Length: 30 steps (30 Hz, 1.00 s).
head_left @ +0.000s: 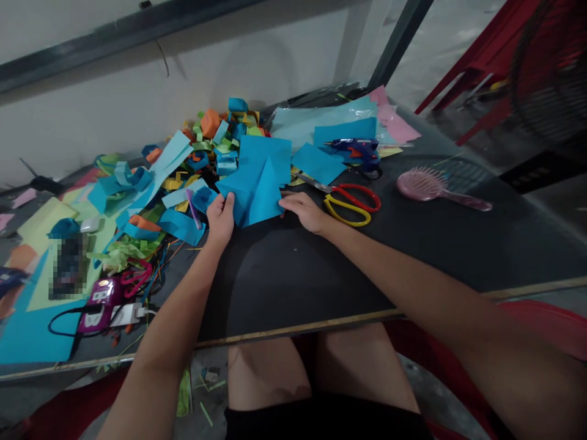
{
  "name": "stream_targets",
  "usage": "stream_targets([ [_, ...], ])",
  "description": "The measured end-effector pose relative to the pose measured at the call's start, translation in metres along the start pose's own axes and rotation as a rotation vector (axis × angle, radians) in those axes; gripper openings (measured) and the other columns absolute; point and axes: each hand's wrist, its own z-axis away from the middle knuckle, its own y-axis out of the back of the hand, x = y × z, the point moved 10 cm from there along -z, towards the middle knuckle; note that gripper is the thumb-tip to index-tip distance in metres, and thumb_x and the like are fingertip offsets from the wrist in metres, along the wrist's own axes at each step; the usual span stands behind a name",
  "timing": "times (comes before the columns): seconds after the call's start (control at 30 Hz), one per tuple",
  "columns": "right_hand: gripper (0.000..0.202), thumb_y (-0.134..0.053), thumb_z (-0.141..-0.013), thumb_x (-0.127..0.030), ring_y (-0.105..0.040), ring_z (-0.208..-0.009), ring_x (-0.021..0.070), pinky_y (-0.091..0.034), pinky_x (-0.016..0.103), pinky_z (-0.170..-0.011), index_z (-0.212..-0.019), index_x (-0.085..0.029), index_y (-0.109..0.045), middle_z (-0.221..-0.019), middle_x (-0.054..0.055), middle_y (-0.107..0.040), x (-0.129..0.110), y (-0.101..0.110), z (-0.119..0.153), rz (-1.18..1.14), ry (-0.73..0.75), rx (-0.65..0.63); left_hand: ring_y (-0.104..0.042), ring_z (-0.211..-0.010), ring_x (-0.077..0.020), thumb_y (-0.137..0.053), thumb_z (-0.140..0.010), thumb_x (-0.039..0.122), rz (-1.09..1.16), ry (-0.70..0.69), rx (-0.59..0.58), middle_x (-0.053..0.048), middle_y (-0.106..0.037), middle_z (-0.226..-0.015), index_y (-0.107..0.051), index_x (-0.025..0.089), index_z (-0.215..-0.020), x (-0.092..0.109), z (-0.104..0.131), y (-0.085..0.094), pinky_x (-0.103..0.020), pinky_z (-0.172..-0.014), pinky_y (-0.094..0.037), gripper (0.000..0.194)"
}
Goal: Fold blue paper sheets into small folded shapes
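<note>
Hands, two (221, 215) (306, 211), pinch one folded blue paper (259, 183); one scissors (351, 201) beside.

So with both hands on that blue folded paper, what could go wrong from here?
The left hand and right hand pinch only the lower edges of the blue folded paper, so the fold may spring open or crease crooked. The scissors lie right beside the right hand, blades pointing toward the paper; a sideways move could bump them. The heap of paper scraps crowds the left hand, so loose pieces could slip under the sheet.
</note>
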Motion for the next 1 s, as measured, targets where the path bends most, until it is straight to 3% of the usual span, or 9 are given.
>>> stream_targets([
  [0.2, 0.049, -0.062, -0.083, -0.060, -0.058, -0.074, 0.0201, -0.047, 0.035, -0.074, -0.052, -0.022, -0.060, -0.063, 0.004, -0.059, -0.002, -0.001, 0.001, -0.003, 0.018, -0.003, -0.019, -0.054, -0.0098, -0.060, -0.074, 0.082, -0.017, -0.002, -0.009, 0.005, -0.022, -0.057, -0.037, 0.021, -0.057, 0.001, 0.000, -0.001, -0.026, -0.050, -0.019, 0.068],
  [0.27, 0.040, -0.066, -0.080, -0.059, -0.059, -0.073, 0.0187, -0.048, 0.034, -0.069, -0.069, -0.020, -0.069, -0.075, 0.005, -0.065, 0.000, -0.002, 0.002, -0.047, -0.005, -0.005, -0.020, -0.055, -0.0100, -0.060, -0.075, 0.081, -0.021, -0.005, -0.009, 0.005, -0.022, -0.057, -0.035, 0.021, -0.057, 0.002, 0.001, -0.001, -0.026, -0.051, -0.020, 0.068],
  [0.33, 0.042, -0.071, -0.078, -0.057, -0.061, -0.077, 0.0186, -0.051, 0.032, -0.067, -0.098, -0.020, -0.073, -0.088, 0.006, -0.070, 0.002, -0.003, 0.004, -0.103, -0.038, 0.002, -0.024, -0.055, -0.0104, -0.060, -0.076, 0.080, -0.032, 0.000, -0.020, 0.005, -0.026, -0.057, -0.039, 0.021, -0.057, 0.002, 0.001, -0.002, -0.026, -0.052, -0.022, 0.066],
  [0.43, 0.057, -0.073, -0.078, -0.056, -0.063, -0.082, 0.0191, -0.054, 0.033, -0.069, -0.122, -0.019, -0.068, -0.096, 0.008, -0.071, 0.002, -0.005, 0.006, -0.124, -0.036, -0.002, -0.036, -0.059, -0.0119, -0.061, -0.079, 0.076, -0.043, 0.003, -0.061, 0.003, -0.044, -0.061, -0.061, 0.020, -0.070, 0.004, 0.003, -0.006, -0.027, -0.057, -0.033, 0.056],
  [0.5, 0.058, -0.072, -0.079, -0.057, -0.063, -0.078, 0.0176, -0.056, 0.033, -0.068, -0.123, -0.019, -0.067, -0.096, 0.008, -0.071, 0.001, -0.005, 0.007, -0.121, -0.018, 0.006, -0.043, -0.064, -0.0134, -0.062, -0.081, 0.072, -0.044, -0.005, -0.079, 0.000, -0.057, -0.069, -0.070, 0.020, -0.085, 0.005, 0.004, -0.008, -0.028, -0.063, -0.040, 0.053],
  [0.6, 0.059, -0.071, -0.079, -0.060, -0.062, -0.068, 0.0143, -0.054, 0.029, -0.059, -0.122, -0.018, -0.067, -0.090, 0.006, -0.070, 0.000, 0.001, 0.007, -0.134, -0.004, 0.071, -0.048, -0.067, -0.0145, -0.061, -0.083, 0.068, -0.051, -0.013, -0.087, -0.001, -0.063, -0.074, -0.073, 0.020, -0.090, 0.006, 0.004, -0.009, -0.029, -0.066, -0.043, 0.051],
  [1.0, 0.042, -0.075, -0.075, -0.056, -0.060, -0.056, 0.0127, -0.050, 0.028, -0.054, -0.087, -0.016, -0.070, -0.073, 0.007, -0.074, -0.008, -0.002, 0.008, -0.167, -0.050, 0.084, -0.043, -0.062, -0.0134, -0.063, -0.084, 0.063, -0.041, 0.011, -0.083, 0.001, -0.056, -0.066, -0.070, 0.020, -0.082, 0.004, 0.004, -0.008, -0.028, -0.062, -0.038, 0.044],
])
